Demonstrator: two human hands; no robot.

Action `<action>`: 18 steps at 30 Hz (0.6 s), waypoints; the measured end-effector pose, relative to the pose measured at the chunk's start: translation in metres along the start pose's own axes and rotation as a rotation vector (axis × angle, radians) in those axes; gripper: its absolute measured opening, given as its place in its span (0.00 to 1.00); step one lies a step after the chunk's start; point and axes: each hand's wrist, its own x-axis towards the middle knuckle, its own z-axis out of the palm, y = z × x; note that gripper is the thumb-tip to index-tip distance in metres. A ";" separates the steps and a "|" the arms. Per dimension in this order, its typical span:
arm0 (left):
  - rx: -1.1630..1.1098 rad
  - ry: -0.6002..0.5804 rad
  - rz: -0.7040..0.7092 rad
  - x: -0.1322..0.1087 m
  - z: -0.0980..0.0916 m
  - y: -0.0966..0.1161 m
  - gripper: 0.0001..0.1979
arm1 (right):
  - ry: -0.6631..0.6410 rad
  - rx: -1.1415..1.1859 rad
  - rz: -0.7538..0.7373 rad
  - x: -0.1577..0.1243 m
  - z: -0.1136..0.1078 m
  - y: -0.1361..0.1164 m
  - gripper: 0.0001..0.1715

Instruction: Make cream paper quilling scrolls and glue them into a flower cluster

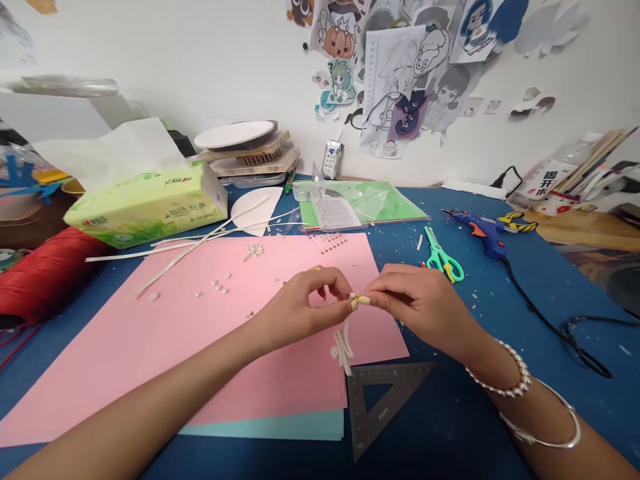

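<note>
Over the pink paper [280,393], my left hand [307,300] and my right hand [420,297] meet with fingertips pinched. Between them is a thin yellow stick-like tool [356,297] with a small white piece at its tip; my fingers hide much of both. My left fingertips close on the white end, my right fingertips on the yellow part. Below my hands lie several narrow white paper strips [343,347], partly curled. A white looped paper flower [253,251] and several small white beads [218,285] rest on the pink paper to the left.
A metal triangle ruler [385,400] lies near the front. Green scissors [441,255] and a blue glue gun [487,233] with a black cable lie right. Long white strips [195,247] cross the paper near a tissue pack [155,207]; a red thread spool [50,277] stands far left.
</note>
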 end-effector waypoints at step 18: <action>0.347 0.228 0.248 -0.003 -0.001 0.000 0.08 | -0.214 0.152 0.087 0.004 0.001 0.003 0.19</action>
